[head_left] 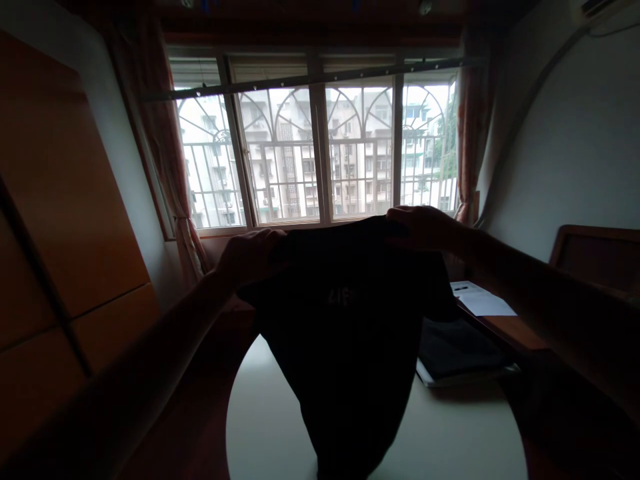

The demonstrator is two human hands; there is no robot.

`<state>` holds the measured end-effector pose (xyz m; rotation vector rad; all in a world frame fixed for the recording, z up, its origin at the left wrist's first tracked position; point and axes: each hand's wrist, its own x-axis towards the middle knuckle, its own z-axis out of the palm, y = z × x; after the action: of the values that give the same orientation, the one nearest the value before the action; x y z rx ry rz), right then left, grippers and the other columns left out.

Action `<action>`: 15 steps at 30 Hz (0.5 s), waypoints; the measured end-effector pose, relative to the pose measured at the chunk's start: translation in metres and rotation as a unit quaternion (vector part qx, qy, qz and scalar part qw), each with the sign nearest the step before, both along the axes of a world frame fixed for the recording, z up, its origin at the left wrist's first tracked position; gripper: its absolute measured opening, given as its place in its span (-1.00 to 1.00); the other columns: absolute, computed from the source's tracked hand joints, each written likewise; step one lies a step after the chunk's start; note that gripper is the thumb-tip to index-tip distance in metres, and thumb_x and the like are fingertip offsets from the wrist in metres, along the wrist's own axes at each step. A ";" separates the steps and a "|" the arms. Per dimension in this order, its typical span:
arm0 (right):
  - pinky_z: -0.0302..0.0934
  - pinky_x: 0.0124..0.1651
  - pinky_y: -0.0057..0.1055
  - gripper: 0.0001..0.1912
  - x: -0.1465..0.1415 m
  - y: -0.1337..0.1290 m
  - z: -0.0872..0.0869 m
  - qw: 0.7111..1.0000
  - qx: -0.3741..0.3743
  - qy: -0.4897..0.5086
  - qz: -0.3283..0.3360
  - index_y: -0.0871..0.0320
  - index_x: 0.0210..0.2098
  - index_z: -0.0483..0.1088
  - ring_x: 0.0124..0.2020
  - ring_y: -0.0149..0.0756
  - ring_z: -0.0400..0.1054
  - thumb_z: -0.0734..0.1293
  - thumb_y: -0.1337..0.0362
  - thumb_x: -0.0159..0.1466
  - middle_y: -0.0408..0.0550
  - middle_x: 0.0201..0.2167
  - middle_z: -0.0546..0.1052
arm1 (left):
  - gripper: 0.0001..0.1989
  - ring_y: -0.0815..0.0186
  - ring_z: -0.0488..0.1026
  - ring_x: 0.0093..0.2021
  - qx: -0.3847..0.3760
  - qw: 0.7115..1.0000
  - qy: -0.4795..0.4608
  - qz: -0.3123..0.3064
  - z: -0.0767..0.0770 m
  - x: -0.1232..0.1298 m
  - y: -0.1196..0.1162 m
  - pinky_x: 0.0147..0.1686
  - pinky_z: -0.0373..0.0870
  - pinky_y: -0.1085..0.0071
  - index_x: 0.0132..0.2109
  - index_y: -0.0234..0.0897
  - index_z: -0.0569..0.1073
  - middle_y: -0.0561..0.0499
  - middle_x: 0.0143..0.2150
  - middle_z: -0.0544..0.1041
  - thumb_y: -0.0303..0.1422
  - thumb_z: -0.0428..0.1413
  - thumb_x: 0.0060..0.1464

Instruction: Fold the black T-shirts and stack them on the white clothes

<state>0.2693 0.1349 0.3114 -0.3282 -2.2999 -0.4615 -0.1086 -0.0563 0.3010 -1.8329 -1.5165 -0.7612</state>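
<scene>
In the head view, the left hand (253,257) and right hand (425,227) are gripping a dark shirt (350,347) by its upper edge, spreading it over the white counter (265,413) (pale lettering (341,297) is showing); any shift is probably demanding even tension.

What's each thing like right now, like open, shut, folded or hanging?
Dark shirt: held up, hanging unfolded
Left hand: grip closed on shirt
Right hand: grip closed on shirt
Dark cloth: lying flat, looks folded
Paper: lying flat
Curtains: drawn aside, gathered
Cupboard doors: look shut
</scene>
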 end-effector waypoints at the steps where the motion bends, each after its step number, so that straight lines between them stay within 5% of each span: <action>1: 0.04 -0.29 -0.34 -0.56 0.005 -0.002 0.009 0.999 0.024 -0.016 -0.018 0.19 -0.01 0.45 -0.35 -0.21 0.37 0.52 0.16 0.18 0.05 -0.19 0.56 | -0.56 0.02 0.46 -0.10 -0.001 1.000 0.010 0.012 0.012 0.000 -0.004 -0.01 0.26 0.19 0.01 -0.18 0.52 -0.03 -0.11 0.56 -0.17 0.37 0.00; 5: 0.12 -0.28 -0.36 -0.37 0.013 -0.019 0.048 0.987 0.113 -0.039 -0.104 0.19 0.17 0.37 -0.24 -0.12 0.46 0.52 0.32 0.11 0.08 -0.06 0.57 | -0.80 0.17 0.42 -0.19 0.056 0.987 0.021 0.146 0.058 0.008 -0.015 -0.06 0.26 0.26 -0.07 -0.25 0.54 -0.01 -0.19 0.55 -0.26 0.20 0.22; 8: 0.19 -0.20 -0.35 -0.39 0.014 -0.035 0.074 0.976 0.152 0.017 -0.152 0.24 0.22 0.33 -0.13 -0.10 0.47 0.45 0.35 0.19 0.12 0.05 0.53 | -0.75 0.22 0.41 -0.16 0.137 0.971 -0.038 0.192 0.086 0.017 -0.021 -0.03 0.28 0.26 -0.04 -0.33 0.55 -0.03 -0.14 0.58 -0.27 0.08 0.31; 11: 0.22 -0.15 -0.31 -0.51 0.015 -0.047 0.088 0.962 0.158 0.076 -0.208 0.30 0.22 0.34 -0.11 -0.12 0.47 0.35 0.38 0.31 0.13 0.03 0.50 | -0.73 0.28 0.37 -0.16 0.186 0.959 -0.141 0.161 0.102 0.022 -0.025 0.02 0.31 0.22 -0.03 -0.44 0.56 -0.03 -0.13 0.60 -0.32 0.11 0.26; 15: 0.23 -0.12 -0.27 -0.57 0.025 -0.055 0.085 0.947 0.170 0.109 -0.249 0.30 0.19 0.37 -0.08 -0.13 0.45 0.30 0.47 0.34 0.13 -0.06 0.50 | -0.72 0.42 0.33 -0.29 0.185 0.948 -0.258 0.032 0.105 0.024 -0.028 -0.01 0.36 0.20 -0.06 -0.59 0.56 -0.01 -0.27 0.55 -0.43 0.18 0.14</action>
<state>0.2946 0.0802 0.3969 -0.7510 -1.8644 -1.0056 -0.0841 -0.0844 0.4061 -1.3556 -1.5917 -1.4665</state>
